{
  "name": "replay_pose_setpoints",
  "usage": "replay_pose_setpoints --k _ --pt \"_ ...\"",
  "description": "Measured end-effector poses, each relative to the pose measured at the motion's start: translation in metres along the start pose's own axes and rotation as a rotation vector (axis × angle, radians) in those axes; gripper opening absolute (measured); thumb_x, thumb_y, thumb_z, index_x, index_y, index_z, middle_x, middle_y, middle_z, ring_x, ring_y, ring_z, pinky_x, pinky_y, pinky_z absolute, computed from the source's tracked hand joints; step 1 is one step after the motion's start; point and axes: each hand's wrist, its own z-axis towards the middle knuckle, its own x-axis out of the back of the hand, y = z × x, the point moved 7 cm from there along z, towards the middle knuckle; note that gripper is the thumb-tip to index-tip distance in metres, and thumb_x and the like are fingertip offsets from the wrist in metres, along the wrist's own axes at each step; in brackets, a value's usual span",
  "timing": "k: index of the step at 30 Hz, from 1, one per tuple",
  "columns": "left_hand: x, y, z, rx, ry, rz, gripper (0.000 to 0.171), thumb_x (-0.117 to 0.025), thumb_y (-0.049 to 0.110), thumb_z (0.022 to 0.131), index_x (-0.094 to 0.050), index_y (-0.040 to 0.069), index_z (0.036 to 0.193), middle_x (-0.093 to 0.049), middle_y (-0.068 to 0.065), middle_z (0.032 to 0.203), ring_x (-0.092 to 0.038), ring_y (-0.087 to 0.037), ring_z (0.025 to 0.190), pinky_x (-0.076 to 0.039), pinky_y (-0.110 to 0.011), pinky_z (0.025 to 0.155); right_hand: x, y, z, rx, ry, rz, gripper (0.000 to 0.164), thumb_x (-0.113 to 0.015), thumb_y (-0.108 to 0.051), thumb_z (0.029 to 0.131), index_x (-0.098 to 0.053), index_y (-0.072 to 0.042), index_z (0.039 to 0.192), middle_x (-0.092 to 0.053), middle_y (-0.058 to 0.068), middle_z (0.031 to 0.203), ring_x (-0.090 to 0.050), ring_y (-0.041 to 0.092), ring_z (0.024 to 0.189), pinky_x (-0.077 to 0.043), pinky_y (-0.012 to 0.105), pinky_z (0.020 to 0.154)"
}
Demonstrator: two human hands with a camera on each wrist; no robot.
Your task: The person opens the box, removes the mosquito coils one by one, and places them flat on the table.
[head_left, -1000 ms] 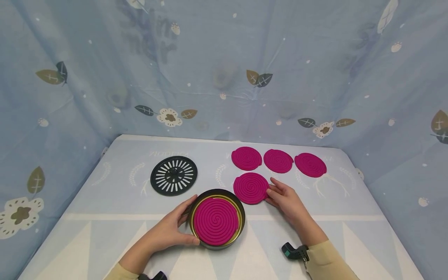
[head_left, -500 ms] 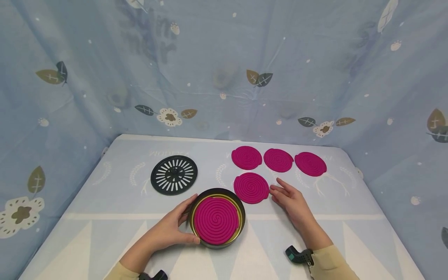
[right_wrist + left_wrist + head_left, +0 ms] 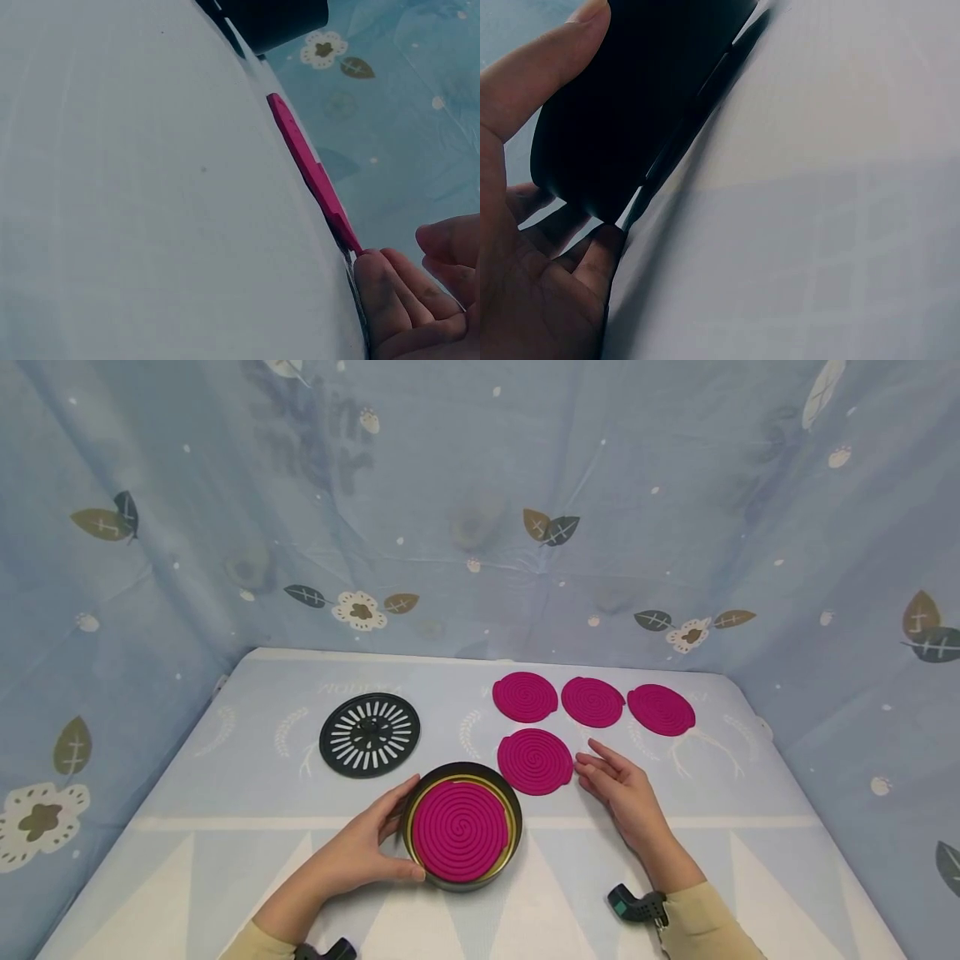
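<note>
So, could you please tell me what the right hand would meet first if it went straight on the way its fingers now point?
Most likely the closest pink spiral disc, whose edge lies just ahead of the right hand; whether the two touch is hard to tell.

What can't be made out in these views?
Head: the floor of the tin, covered by the pink disc.
Left wrist: the tin's inside, hidden by its dark wall.
Right wrist: face of the loose disc, seen edge-on; most of the tin, cropped by the top edge.
</note>
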Motion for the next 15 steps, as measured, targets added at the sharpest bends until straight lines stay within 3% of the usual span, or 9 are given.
replay_pose_setpoints --k 8,15 --pt "-0.0005 -0.0004 -0.0003 0.009 0.002 0.0 0.123 -0.096 0.032 0.061 -0.022 0.013 0.158 -0.03 -0.007 0.158 -0.028 -0.023 0.145 -0.032 -0.027 0.114 -0.0011 0.0016 0.0003 -0.026 -0.015 -0.05 0.055 -0.061 -0.012 0.099 -0.041 -0.003 0.149 -0.054 0.023 0.138 -0.061 0.02 0.118 -0.053 0.029 0.097" --pt "-0.0001 -0.0002 -0.0001 0.01 0.004 0.003 0.122 -0.096 0.031 0.061 -0.023 0.014 0.158 -0.031 -0.007 0.157 -0.03 -0.024 0.144 -0.033 -0.027 0.114 -0.0006 0.0018 0.0012 -0.026 -0.017 -0.021 0.054 -0.06 -0.009 0.099 -0.04 0.0 0.148 -0.052 0.026 0.138 -0.06 0.023 0.12 -0.053 0.03 0.097"
